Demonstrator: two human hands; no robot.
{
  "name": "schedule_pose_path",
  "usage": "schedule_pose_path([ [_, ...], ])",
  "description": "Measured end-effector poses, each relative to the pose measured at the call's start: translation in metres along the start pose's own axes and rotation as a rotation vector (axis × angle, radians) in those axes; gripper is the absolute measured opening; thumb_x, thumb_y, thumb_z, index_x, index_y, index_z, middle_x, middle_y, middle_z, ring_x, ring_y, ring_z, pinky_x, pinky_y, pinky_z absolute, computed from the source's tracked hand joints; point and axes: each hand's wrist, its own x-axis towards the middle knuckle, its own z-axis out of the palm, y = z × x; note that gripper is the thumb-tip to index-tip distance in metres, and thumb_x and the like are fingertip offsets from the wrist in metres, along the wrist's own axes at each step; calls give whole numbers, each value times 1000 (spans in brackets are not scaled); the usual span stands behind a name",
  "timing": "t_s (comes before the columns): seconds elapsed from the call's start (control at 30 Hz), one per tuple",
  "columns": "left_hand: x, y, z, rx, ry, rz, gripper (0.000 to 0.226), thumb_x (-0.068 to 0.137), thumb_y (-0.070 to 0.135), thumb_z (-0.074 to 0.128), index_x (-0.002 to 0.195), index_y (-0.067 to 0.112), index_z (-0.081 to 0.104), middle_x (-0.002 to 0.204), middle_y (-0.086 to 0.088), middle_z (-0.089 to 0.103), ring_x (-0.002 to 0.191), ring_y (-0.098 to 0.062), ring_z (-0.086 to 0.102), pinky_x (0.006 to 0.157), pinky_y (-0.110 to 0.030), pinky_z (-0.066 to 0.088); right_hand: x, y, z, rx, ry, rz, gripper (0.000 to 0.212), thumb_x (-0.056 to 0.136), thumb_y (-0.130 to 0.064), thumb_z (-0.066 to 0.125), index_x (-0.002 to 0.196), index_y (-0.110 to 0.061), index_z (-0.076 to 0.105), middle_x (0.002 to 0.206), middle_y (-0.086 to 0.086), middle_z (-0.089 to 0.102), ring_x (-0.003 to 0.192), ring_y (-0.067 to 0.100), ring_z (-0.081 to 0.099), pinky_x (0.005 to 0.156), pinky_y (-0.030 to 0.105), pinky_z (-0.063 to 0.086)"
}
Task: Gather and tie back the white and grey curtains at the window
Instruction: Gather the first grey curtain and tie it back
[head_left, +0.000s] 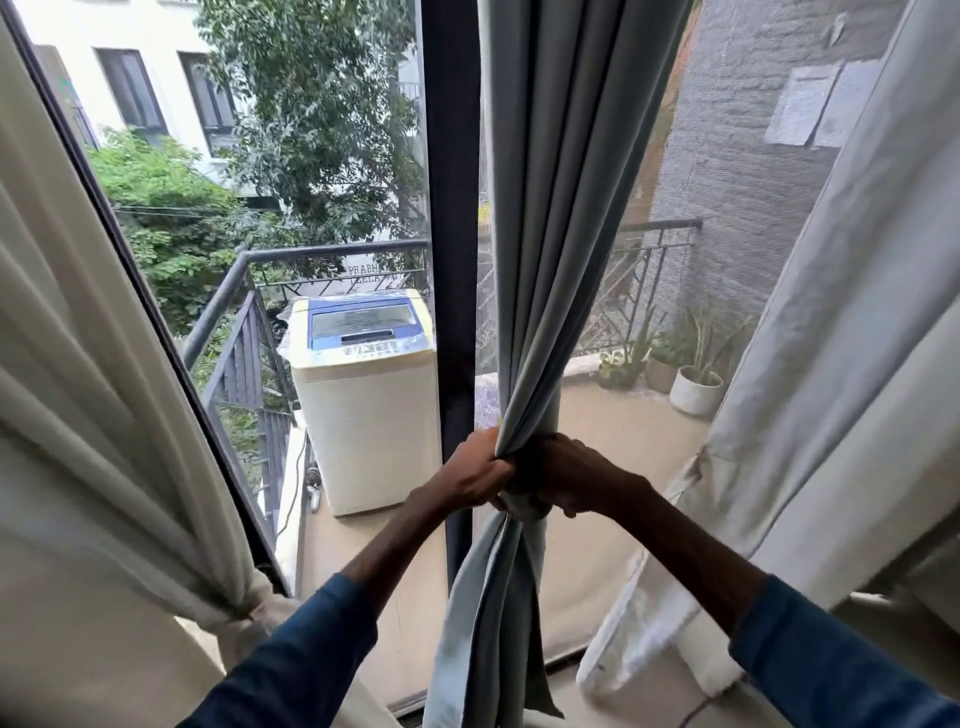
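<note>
Both hands, left hand (475, 475) and right hand (563, 480), grip the bunched grey curtain (550, 234) with curled fingers, apparently cinching its knot; next, pull it snug.

We see the grey curtain (550, 208) hanging in the middle, bunched to a narrow waist and flaring below. The left white curtain (78, 415) is cinched low; the right white curtain (831, 364) hangs loose.

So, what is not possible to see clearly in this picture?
Head view: any tie or knot on the grey curtain, covered by the left hand and right hand gripping it.
Head view: curtain tops, cut off by the upper edge.
Head view: lettering beyond the balcony railing, small and partly behind the window frame.
</note>
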Motion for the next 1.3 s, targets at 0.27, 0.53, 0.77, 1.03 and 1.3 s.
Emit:
schedule_pose_path([
  [0.27, 13, -18, -9, 22, 34, -95, 29, 72, 32, 50, 96, 18, 58, 88, -10, 71, 75, -30, 72, 65, -50, 61, 6, -3, 22, 68, 591, 203, 15, 78, -32, 65, 84, -22, 76, 80, 3, 75, 77, 23, 72, 61, 27, 47],
  [0.53, 12, -11, -7, 63, 74, -82, 34, 75, 33, 47, 97, 8, 57, 89, -14, 68, 80, -33, 68, 70, -52, 59, -7, 19, 13, 162, 273, -141, 13, 96, -22, 60, 94, -21, 73, 63, -18, 71, 53, -1, 68, 67, 24, 57],
  [0.77, 14, 10, -1, 129, 27, -92, 38, 71, 35, 44, 94, 6, 54, 97, -14, 64, 91, -38, 63, 79, -48, 54, -1, 17, 12, 182, -14, -83, 21, 93, -20, 58, 77, -33, 54, 49, -7, 56, 41, 19, 57, 38, 18, 41],
  [1.03, 19, 6, -14, 114, 131, -149, 31, 68, 29, 39, 91, 13, 50, 90, -12, 61, 87, -37, 61, 73, -42, 51, -2, 19, 32, 198, 773, -52, 18, 87, -47, 68, 92, -31, 76, 79, -6, 75, 68, 6, 69, 57, 24, 44],
  [1.3, 19, 12, -5, 83, 113, -155, 31, 67, 30, 40, 92, 13, 47, 92, -12, 59, 89, -40, 60, 70, -38, 45, 2, 29, 97, 1528, 425, 422, 12, 92, -4, 63, 90, 2, 74, 89, 25, 74, 80, 34, 72, 77, 42, 60],
])
